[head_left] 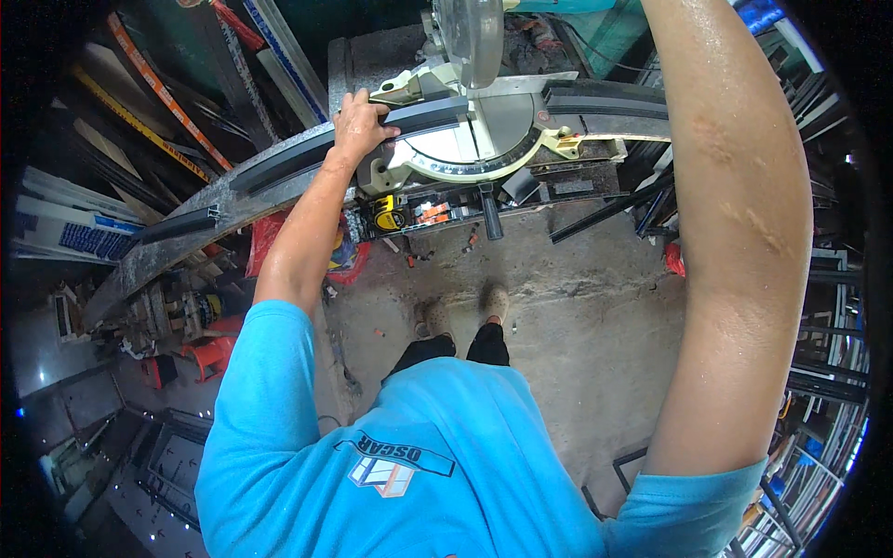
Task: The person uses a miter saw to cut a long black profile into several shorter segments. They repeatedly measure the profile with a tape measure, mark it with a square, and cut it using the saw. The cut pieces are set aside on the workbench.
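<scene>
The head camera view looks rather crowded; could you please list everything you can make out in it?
Mitre saw: one, pale green and grey, top centre
Dark profile: at least one, grey, across the saw's left side
Bench: one, grey, beneath the saw
Tape measure: one, yellow and black, below the saw
Stored lengths: many, mixed colours, both sides
Floor: one, grey, centre
Scraps: several, some orange, on the floor
Shoes: two, tan, centre
Shirt: one, blue, bottom
Left hand: one, bare, at the dark profile
Right arm: one, bare, right; its hand out of frame
</scene>
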Tool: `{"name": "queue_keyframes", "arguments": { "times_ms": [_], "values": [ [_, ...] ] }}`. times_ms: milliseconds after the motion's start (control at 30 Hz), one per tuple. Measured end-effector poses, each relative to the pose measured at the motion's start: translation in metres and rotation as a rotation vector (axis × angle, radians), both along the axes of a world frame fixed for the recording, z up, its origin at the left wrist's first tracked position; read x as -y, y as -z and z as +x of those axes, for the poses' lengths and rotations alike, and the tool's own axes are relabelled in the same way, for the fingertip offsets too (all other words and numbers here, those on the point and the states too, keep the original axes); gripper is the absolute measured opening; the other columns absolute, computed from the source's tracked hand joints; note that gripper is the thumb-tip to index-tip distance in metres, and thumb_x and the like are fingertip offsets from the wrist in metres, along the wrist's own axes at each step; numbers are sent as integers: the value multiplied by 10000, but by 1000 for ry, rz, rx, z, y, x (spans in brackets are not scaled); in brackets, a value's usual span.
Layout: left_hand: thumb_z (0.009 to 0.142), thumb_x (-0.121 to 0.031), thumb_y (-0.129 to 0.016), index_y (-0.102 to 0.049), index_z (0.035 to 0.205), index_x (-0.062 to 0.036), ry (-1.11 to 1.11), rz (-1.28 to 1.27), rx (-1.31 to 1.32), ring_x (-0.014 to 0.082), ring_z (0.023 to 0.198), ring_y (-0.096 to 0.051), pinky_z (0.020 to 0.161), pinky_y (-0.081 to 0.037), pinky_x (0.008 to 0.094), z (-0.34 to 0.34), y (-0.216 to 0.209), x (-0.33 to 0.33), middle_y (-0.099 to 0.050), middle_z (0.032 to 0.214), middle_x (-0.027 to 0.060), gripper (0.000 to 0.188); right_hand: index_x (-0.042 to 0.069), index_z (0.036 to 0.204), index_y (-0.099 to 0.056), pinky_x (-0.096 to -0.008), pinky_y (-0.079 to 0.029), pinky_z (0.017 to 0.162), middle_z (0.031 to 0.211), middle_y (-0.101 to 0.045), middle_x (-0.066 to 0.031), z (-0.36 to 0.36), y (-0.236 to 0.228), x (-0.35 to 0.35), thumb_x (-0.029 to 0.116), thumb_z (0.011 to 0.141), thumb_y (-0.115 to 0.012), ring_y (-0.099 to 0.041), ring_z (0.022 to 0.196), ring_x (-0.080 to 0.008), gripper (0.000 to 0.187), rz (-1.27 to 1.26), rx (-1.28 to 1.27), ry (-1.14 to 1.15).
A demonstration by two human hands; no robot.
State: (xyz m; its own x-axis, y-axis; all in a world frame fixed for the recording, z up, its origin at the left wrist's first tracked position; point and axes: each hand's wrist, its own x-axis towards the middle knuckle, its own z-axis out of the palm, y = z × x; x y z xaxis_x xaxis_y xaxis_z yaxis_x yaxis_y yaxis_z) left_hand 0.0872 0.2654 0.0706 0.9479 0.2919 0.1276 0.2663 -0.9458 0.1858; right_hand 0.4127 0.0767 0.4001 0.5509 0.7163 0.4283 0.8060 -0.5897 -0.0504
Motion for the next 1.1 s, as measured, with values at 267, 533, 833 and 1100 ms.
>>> {"name": "queue_keyframes", "arguments": {
  "times_ms": [267,533,833,1100],
  "values": [
    [664,-345,-921,-800,1083,-166,-4,6,-5,321,1169,-522,948,-479,565,1,5,-4,-567,1129,85,471,46,1022,-727,-429,-502,800,993,-712,-172,-14,-3,-1,258,899,-580,-647,884,-299,286,41,-94,-27],
    [687,-357,-908,-794,1113,-180,-113,85,-89,341,1211,-518,976,-454,586,1,-3,11,-579,1176,102,475,17,883,-748,-429,-523,704,853,-702,-168,-26,-12,4,195,879,-606,-644,746,-287,228,13,-102,-68],
    [650,-292,-896,-800,1065,-195,-155,139,-102,323,1248,-513,989,-405,632,17,-3,27,-586,1237,101,436,4,844,-624,-454,-526,546,679,-611,-133,-59,-13,51,242,1042,-418,-598,561,-260,373,-116,91,-330],
    [650,-232,-882,-801,1019,-168,-201,151,-30,307,1227,-516,964,-419,611,12,17,16,-586,1217,94,382,-21,868,-639,-384,-543,566,726,-644,-132,-134,21,59,524,1061,-397,-615,576,-221,626,336,-1040,166]
  ]
}}
